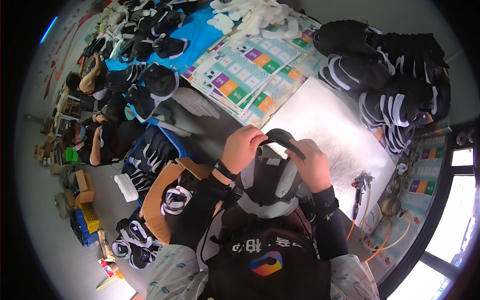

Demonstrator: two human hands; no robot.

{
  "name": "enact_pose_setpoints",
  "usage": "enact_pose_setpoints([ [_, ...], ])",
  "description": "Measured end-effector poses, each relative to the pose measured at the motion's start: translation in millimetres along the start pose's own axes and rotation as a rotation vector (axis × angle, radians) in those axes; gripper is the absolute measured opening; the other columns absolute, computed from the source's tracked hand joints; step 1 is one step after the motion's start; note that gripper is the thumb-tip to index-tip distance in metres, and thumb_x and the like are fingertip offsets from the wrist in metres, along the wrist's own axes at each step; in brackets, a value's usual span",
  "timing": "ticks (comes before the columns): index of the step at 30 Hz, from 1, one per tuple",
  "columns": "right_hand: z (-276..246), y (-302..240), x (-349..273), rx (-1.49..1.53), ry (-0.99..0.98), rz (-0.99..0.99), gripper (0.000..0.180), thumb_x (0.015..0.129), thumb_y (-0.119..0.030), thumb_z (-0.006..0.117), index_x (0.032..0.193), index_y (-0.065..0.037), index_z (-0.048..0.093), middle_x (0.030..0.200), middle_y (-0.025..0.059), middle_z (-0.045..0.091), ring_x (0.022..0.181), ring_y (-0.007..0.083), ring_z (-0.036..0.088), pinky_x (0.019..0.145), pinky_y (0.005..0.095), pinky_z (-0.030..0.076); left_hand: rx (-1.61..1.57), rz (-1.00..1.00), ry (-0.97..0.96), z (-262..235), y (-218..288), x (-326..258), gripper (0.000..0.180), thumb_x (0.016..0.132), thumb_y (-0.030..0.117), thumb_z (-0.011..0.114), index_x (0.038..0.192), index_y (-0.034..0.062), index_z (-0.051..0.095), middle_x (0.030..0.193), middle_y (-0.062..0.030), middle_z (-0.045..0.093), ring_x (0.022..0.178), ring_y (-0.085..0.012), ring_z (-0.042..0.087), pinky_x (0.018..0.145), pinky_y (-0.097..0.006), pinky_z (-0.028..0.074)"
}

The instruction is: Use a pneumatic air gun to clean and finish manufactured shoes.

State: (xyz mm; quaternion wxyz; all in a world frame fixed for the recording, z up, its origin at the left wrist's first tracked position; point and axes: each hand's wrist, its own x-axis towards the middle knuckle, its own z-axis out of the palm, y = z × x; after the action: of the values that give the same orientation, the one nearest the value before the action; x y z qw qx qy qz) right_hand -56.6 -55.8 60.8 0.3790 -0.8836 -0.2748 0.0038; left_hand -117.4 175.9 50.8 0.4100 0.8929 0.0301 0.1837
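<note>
Dark apron over pale shirt

The black apron carries white lettering above a rounded emblem in blue, red, orange and yellow. The shirt is pale with scattered grey-blue marks. Black sleeves cover both forearms, and a dark band circles the left wrist.

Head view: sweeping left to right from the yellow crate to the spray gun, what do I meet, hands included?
Yellow crate, stack of white pieces, cardboard carton, left hand, right hand, spray gun.

Black-and-grey workpiece, black apron, blue sheet, brown carton
</note>
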Motion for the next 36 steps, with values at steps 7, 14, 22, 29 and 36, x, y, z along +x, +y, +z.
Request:
enact_pose_setpoints([
  [7,-17.1,-0.2,7.5,0.092,0.087,-0.040,0.024,0.094,-0.029,0.076,0.103,-0.008,0.079,0.097,0.0081,0.071,0.075,0.0303,0.069,0.069,0.0378,0.055,0.022,0.015,0.046,4.1,24.3,15.0,0.010,0.095,0.008,0.068,0.091,-0.0007,0.066,0.086,-0.0159,0.068,0.078,-0.0374,0.067,0.067,-0.039,0.052],
  [14,-34.5,5.3,28.1,0.378,-0.143,0.253,0.018,0.096,-0.014,0.074,0.092,0.003,0.072,0.073,0.0078,0.065,0.063,0.0152,0.054,0.062,0.0309,0.045,-0.142,-0.141,-0.184,-11.4,31.4,31.4,0.026,0.100,0.023,0.068,0.095,-0.0024,0.068,0.078,-0.0207,0.066,0.069,-0.0337,0.065,0.064,-0.037,0.048],
  [22,-28.5,28.8,35.2,0.737,-0.210,0.313,0.021,0.101,-0.015,0.071,0.094,0.006,0.070,0.076,-0.0030,0.061,0.069,0.0052,0.049,0.061,0.0248,0.042,-0.085,-0.153,-0.336,-50.1,34.3,28.9,0.019,0.095,0.016,0.076,0.100,-0.0016,0.069,0.081,-0.0062,0.068,0.073,-0.0091,0.060,0.069,-0.027,0.050],
  [29,-24.5,44.4,15.0,0.728,-0.167,0.376,0.018,0.098,-0.013,0.074,0.098,0.005,0.073,0.084,0.0014,0.069,0.075,0.0072,0.060,0.069,0.0236,0.048,-0.676,-0.559,-0.317,-15.9,-17.1,17.9,0.023,0.104,0.019,0.065,0.105,-0.0040,0.071,0.094,-0.0012,0.072,0.083,-0.0065,0.064,0.072,-0.024,0.049],
  [36,-24.2,62.9,1.9,1.157,-0.331,0.618,0.020,0.103,-0.018,0.069,0.107,0.002,0.068,0.091,0.0010,0.067,0.080,0.0081,0.062,0.076,0.0249,0.053,-1.033,-0.773,-0.357,-13.1,-27.4,20.6,0.026,0.105,0.022,0.065,0.119,0.0000,0.068,0.103,-0.0035,0.073,0.085,-0.0109,0.069,0.078,-0.027,0.056],
])
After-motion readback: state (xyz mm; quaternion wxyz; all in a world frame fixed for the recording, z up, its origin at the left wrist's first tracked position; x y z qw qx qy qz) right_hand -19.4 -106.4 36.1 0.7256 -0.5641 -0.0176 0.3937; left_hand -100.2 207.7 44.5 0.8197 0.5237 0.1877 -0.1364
